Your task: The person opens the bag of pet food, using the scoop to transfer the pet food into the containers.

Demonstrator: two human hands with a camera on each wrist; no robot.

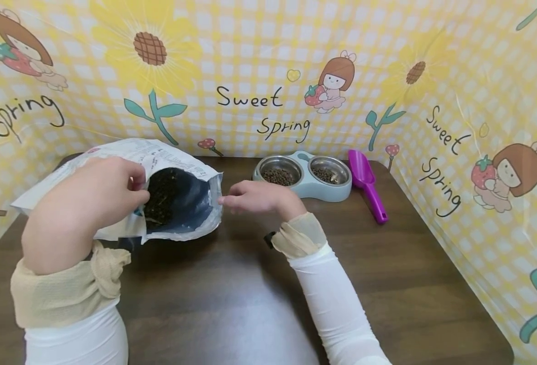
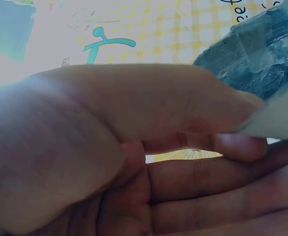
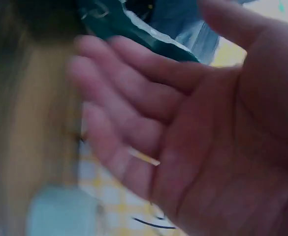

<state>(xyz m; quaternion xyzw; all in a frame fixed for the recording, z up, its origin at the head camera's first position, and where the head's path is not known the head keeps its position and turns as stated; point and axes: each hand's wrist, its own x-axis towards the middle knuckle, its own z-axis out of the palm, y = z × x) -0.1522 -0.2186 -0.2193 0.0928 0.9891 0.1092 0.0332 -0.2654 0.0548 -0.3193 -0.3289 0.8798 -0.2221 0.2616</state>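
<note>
A white printed bag (image 1: 127,147) lies at the left with its mouth open toward me. Dark loose pellets (image 1: 160,203) show inside its silvery lining (image 1: 195,195). My left hand (image 1: 83,197) pinches the left edge of the mouth between thumb and forefinger; the left wrist view shows the bag's edge (image 2: 276,115) at the fingertips. At the opposite rim is my right hand (image 1: 259,196), its fingertips close to the bag. The right wrist view shows these fingers (image 3: 129,93) loosely extended with nothing in the palm. Whether they touch the rim I cannot tell.
A light blue double feeder (image 1: 325,191) stands at the back, with brown kibble in both of its metal bowls. Just right of it lies a purple scoop (image 1: 364,175), handle toward me. Patterned yellow cloth (image 1: 259,61) walls the wooden table (image 1: 231,304) behind and at the sides.
</note>
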